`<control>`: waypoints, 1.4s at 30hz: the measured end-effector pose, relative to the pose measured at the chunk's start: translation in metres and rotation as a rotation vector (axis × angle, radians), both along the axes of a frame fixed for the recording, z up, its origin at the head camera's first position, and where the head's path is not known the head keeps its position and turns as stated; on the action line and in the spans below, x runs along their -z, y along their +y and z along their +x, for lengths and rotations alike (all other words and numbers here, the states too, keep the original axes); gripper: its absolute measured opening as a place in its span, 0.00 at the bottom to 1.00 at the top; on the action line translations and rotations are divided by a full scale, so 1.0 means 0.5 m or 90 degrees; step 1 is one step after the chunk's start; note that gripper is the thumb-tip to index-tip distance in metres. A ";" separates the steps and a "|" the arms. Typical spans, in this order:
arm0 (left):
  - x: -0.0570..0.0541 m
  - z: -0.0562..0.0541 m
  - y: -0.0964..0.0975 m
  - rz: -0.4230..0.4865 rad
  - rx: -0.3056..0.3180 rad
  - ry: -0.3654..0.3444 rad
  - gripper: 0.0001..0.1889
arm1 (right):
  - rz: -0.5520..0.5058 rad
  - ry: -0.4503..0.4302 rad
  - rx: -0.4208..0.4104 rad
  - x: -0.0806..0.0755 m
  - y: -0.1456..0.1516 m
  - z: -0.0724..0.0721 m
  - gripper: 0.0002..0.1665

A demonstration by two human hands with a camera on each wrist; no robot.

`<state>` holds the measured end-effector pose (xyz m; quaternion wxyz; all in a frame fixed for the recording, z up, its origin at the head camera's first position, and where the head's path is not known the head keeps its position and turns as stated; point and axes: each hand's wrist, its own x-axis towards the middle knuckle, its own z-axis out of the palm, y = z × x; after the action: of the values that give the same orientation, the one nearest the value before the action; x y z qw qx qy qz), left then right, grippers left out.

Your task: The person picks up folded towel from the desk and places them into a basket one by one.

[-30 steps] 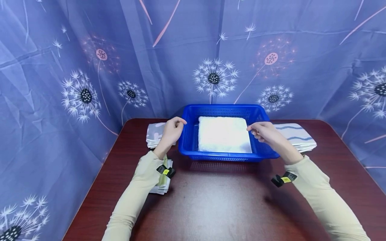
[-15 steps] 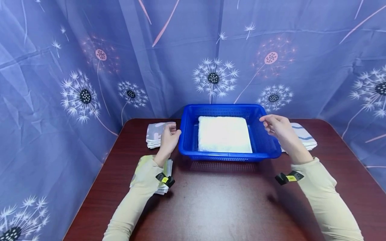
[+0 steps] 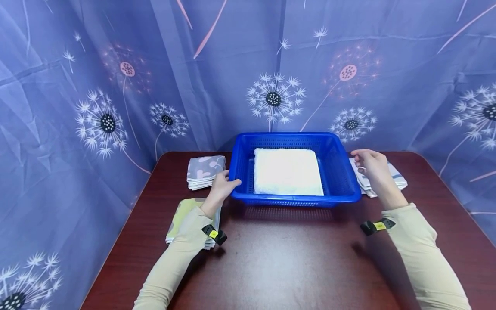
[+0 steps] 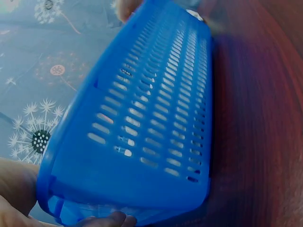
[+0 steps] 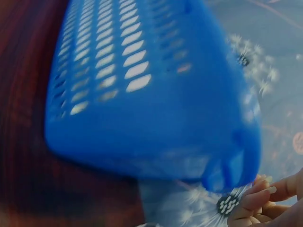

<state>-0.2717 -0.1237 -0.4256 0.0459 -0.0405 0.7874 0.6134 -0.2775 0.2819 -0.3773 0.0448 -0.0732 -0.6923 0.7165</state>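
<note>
Gripping side: here's the left hand, thumb over the rim of the blue basket at its left end, fingers outside.
Free side: and the right hand, fingers loosely bent, gripping nothing I can see, just beside the right end; touching or not, I can't tell.
Basket: towards the back of the surface, a folded white towel lying flat inside!
Towels outside: gray towel at the left, yellow-green towel nearer, striped towel at the right, partly behind the hand.
Step in hand: looks like taking hold of the basket at both ends.
Next move: seems to call for the right hand on that rim, matching the left, so any shift stays level.
</note>
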 end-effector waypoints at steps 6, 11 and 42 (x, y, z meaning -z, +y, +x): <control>-0.002 0.003 0.001 0.030 0.004 -0.017 0.31 | 0.043 -0.025 0.041 0.028 0.033 -0.013 0.22; -0.003 0.007 -0.003 0.054 0.019 -0.032 0.31 | 0.065 -0.044 0.053 0.049 0.049 -0.021 0.25; 0.032 0.024 -0.018 0.160 0.033 -0.021 0.31 | 0.376 -0.152 0.212 0.105 0.156 -0.036 0.18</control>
<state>-0.2599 -0.1326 -0.4417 0.0794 -0.0238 0.7043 0.7050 -0.2953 0.3598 -0.4299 0.0991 -0.2520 -0.8486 0.4545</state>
